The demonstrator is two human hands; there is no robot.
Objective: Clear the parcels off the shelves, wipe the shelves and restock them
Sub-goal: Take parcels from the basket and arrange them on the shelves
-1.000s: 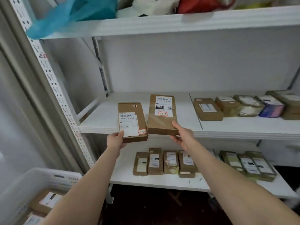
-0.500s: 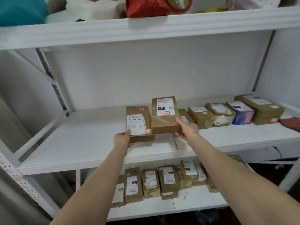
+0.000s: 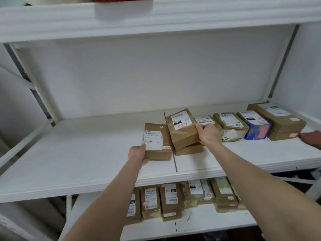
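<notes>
My left hand [image 3: 138,153] grips the near end of a brown parcel [image 3: 157,141] with a white label, resting on the white middle shelf [image 3: 78,153]. Just to its right, my right hand [image 3: 207,134] holds a second brown parcel [image 3: 182,128], tilted and lying on top of another brown parcel [image 3: 188,150] on the shelf. Further right stands a row of parcels: a brown one [image 3: 231,125], a blue one [image 3: 254,126] and two stacked brown boxes [image 3: 278,120].
The lower shelf [image 3: 199,223] carries a row of several brown parcels [image 3: 170,200]. The upper shelf edge [image 3: 156,16] runs overhead with a red item on it. A dark red object [image 3: 311,137] sits at the far right of the middle shelf.
Both hands carried their parcels forward and right onto the middle shelf. The left parcel now rests on the shelf; the right one lies tilted on another parcel beside the row.
</notes>
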